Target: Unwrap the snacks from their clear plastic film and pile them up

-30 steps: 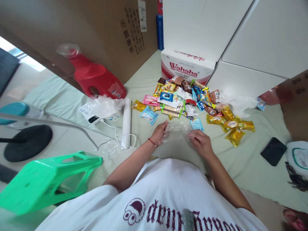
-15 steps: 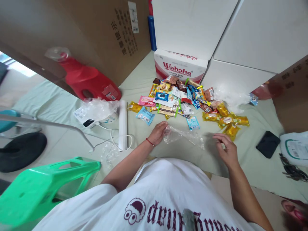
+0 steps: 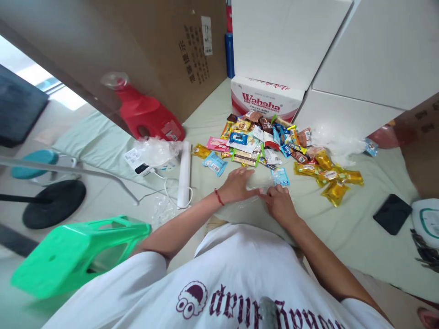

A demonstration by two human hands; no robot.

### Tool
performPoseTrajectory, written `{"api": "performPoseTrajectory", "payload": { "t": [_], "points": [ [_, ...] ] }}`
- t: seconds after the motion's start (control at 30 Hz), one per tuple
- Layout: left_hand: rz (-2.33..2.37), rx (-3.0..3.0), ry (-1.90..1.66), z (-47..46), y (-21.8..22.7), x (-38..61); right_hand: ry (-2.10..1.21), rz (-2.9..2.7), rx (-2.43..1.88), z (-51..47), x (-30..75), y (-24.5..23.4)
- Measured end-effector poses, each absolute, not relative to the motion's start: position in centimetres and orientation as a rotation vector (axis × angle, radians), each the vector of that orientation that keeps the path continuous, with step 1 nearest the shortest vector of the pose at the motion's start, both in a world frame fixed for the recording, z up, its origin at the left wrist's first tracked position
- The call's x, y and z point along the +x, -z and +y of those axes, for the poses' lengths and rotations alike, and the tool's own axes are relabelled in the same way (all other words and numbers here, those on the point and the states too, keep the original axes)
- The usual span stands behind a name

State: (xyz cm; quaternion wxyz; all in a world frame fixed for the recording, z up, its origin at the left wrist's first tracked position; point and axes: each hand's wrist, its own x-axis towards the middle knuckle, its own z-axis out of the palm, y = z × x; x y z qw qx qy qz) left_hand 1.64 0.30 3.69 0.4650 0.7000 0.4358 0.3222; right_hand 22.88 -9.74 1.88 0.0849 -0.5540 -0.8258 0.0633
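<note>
A clear plastic bag [image 3: 255,197] lies on the pale green sheet [image 3: 343,228] just in front of me. My left hand [image 3: 238,186] lies on it with fingers stretched flat, a red cord round the wrist. My right hand [image 3: 279,203] sits beside it, fingers curled and pinching the bag's film. Just beyond both hands lies a pile of snack packets [image 3: 264,141], with yellow packets [image 3: 327,176] to the right and a small light blue packet [image 3: 280,176] nearest my right hand.
A red jug [image 3: 147,116] and a cardboard box [image 3: 144,50] stand at the left back, a Wahaha box [image 3: 265,99] and white boxes [image 3: 343,59] behind the pile. A white roll [image 3: 184,173], crumpled plastic [image 3: 156,151], a green stool [image 3: 78,253] and a black phone [image 3: 392,214] lie around.
My right hand, which had drawn out to the right and stretched the bag, has come back beside the left. My left hand now presses flat on the bag.
</note>
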Motion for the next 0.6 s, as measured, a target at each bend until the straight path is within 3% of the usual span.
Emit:
{"api": "performPoseTrajectory", "payload": {
  "t": [0.17, 0.37, 0.6],
  "points": [
    [1.019, 1.514, -0.658, 1.1, -1.5, 3.9, -0.366, -2.384, -1.498, -10.2, 24.8, -2.7],
    [1.179, 1.407, -0.865, 1.3, 0.9, 2.4, -0.515, -2.07, -1.369, -13.4, 31.7, -1.2],
    [1.243, 1.411, -0.93, 0.3, 1.1, 1.2, -0.408, -2.001, -1.56, -15.3, 38.8, 0.4]
  ]
}}
